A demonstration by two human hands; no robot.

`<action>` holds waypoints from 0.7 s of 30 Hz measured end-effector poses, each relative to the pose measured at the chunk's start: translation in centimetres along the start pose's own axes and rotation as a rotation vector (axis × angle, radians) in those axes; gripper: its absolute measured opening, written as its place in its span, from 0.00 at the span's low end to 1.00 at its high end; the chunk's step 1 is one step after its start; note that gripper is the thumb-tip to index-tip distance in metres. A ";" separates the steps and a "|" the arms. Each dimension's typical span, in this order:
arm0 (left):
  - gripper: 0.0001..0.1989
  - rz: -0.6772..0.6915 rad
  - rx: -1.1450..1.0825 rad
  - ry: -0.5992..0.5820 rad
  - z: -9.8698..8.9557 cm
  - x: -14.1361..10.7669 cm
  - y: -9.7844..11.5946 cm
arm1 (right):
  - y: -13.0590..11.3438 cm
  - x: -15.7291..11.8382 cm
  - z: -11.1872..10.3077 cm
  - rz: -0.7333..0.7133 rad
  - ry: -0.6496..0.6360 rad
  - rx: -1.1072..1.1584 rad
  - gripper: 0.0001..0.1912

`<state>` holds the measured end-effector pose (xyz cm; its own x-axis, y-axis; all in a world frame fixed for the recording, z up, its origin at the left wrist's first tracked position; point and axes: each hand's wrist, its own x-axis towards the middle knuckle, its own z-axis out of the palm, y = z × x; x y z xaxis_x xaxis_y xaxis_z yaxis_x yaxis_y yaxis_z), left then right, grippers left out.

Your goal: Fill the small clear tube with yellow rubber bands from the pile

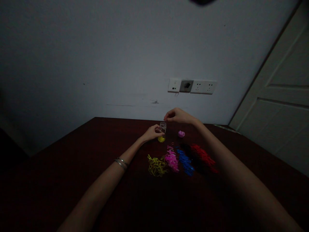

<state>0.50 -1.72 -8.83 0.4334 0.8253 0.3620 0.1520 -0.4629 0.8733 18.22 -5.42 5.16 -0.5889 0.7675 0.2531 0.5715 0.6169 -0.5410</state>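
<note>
My left hand (152,132) is closed around a small clear jar (163,126) that stands on the dark table. Yellow rubber bands (161,139) lie in the bottom of the jar. Just above the jar's open mouth is my right hand (175,115), its thumb and fingertips pinched together; whatever they hold is too small to make out. Nearer to me lie loose piles of small rubber bands: yellow (157,166), pink (172,160), blue (185,162) and red (202,156). A dark pile between the blue and red is hard to see.
A small pink lid-like object (181,134) sits right of the jar. Behind the dark red table (116,135) rises a pale wall with sockets (202,87). A white panelled door (285,96) stands at the right.
</note>
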 end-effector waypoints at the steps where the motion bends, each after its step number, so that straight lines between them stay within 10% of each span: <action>1: 0.16 0.001 0.005 -0.005 0.0 0.0 0.0 | -0.3 -0.8 0.5 -0.015 -0.014 -0.007 0.10; 9: 0.17 0.013 0.041 -0.022 -0.2 0.4 -0.3 | -2.5 -5.8 7.2 -0.057 -0.451 -0.061 0.16; 21: 0.16 0.003 0.062 -0.001 0.0 0.1 0.2 | -0.4 -6.1 10.3 -0.031 -0.519 -0.203 0.22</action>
<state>0.56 -1.76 -8.58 0.4347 0.8237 0.3640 0.2058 -0.4843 0.8503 15.66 -12.19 -4.43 -0.7819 0.5939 -0.1897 0.6179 0.6981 -0.3616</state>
